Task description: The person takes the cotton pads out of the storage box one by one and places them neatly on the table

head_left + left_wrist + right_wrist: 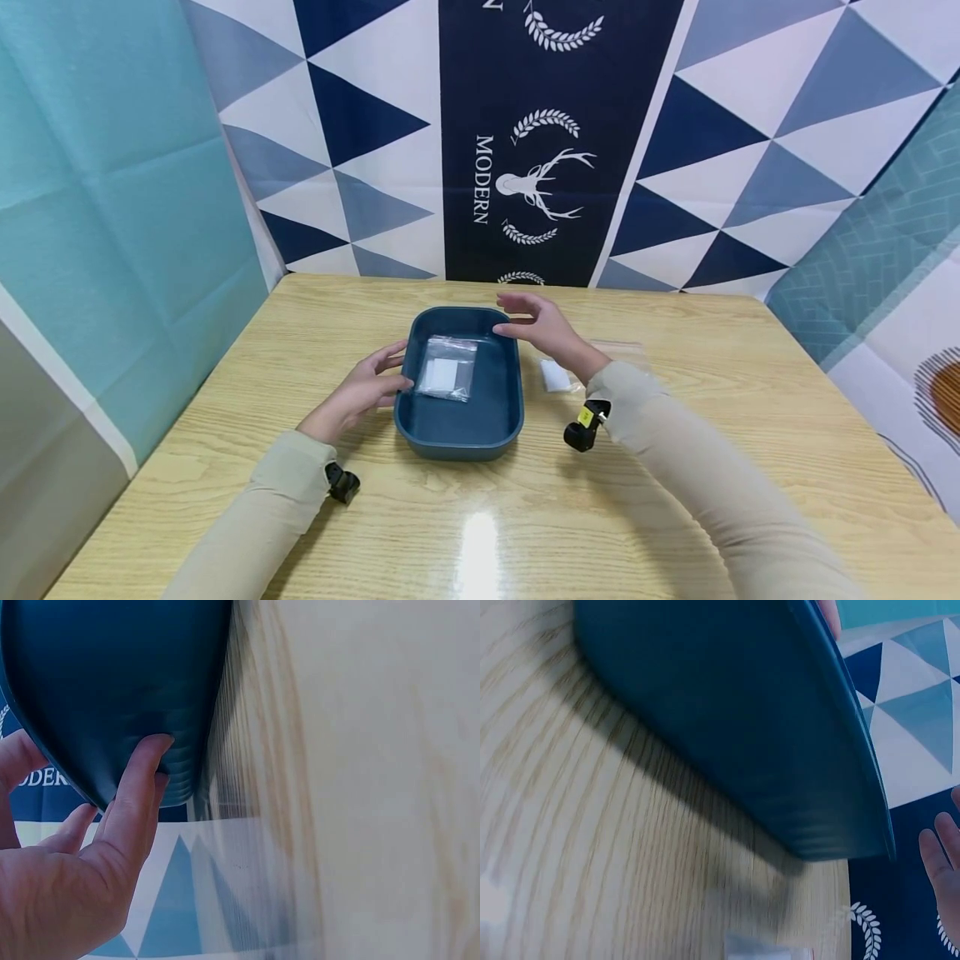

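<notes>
Well left of the tub [459, 451], the table [262, 408] ends along a slanting edge, with a stretch of wood between. The left hand [367, 385] straddles the tub's left wall, thumb at the rim; whether it pinches, I cannot tell. The left wrist view shows what the head view hides: fingers lying along the tub's outer wall.

The tub sits upright on the table, nearer the far edge than the near one, so a broad stretch of wood lies in front of it. Inside, toward its left wall, lies a clear packet [465, 354] with a white slip [441, 375].

At the tub's far right corner, the right hand [542, 327] is spread, thumb apart from fingers. From above it overlaps the rim; the right wrist view shows a gap between them. Just right of the tub, a second packet [630, 348] lies partly under the right forearm.
</notes>
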The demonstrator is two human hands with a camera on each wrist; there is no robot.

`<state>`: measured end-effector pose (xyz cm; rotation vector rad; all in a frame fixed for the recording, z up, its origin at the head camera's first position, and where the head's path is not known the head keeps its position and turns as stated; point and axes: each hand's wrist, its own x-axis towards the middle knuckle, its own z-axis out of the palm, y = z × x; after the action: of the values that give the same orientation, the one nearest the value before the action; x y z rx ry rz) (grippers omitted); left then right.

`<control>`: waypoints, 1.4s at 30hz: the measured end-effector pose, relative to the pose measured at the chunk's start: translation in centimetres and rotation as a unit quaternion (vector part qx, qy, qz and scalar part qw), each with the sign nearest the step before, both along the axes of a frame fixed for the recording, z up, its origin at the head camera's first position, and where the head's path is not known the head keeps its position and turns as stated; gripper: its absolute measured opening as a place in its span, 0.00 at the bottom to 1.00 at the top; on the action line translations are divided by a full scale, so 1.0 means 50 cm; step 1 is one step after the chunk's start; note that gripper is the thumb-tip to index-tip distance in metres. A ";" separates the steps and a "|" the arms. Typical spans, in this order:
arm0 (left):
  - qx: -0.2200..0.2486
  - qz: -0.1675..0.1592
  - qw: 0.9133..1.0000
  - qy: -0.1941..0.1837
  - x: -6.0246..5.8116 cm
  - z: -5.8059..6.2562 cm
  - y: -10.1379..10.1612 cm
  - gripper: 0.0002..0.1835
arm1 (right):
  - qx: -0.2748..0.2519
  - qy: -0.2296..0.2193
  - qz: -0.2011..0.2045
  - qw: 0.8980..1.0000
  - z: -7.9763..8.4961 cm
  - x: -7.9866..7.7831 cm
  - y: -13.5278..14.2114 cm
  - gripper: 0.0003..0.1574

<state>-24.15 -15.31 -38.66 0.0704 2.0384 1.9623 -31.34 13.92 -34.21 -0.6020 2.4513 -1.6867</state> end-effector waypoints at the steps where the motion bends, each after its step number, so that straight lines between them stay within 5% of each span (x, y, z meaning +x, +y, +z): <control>1: -0.001 0.000 1.000 0.001 0.000 0.000 0.000 0.38 | -0.001 0.000 0.000 1.000 0.000 -0.001 -0.004 0.37; 13: 0.002 -0.003 1.000 -0.001 0.002 0.005 -0.001 0.38 | 0.005 -0.003 0.004 1.000 0.023 0.003 -0.048 0.35; 42: -0.003 -0.002 1.000 -0.009 -0.002 0.003 -0.002 0.38 | 0.003 0.009 0.002 1.000 0.019 -0.033 -0.146 0.32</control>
<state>-24.26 -15.44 -38.49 0.0565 2.0316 1.9476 -33.00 6.60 -33.27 -0.6225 2.4652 -1.6787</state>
